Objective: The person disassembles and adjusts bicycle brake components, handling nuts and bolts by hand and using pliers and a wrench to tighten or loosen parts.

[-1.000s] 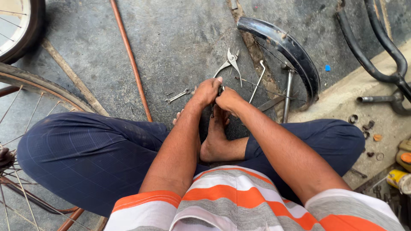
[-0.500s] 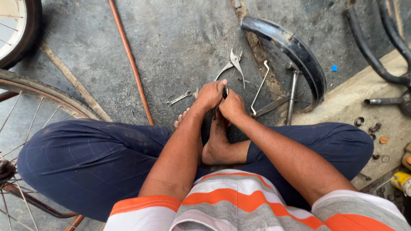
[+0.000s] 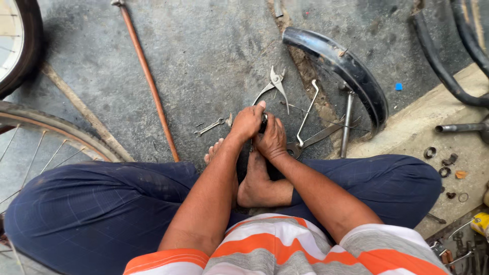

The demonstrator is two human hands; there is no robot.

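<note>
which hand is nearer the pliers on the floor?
Left. The left hand sits just below the pliers; the right hand is lower, beside the left and farther from them.

No packages, labels, signs or screens are showing anywhere in the head view. Nothing lying on the ground or along the concrete ledge is presenting a readable label or a display of any kind.
</note>
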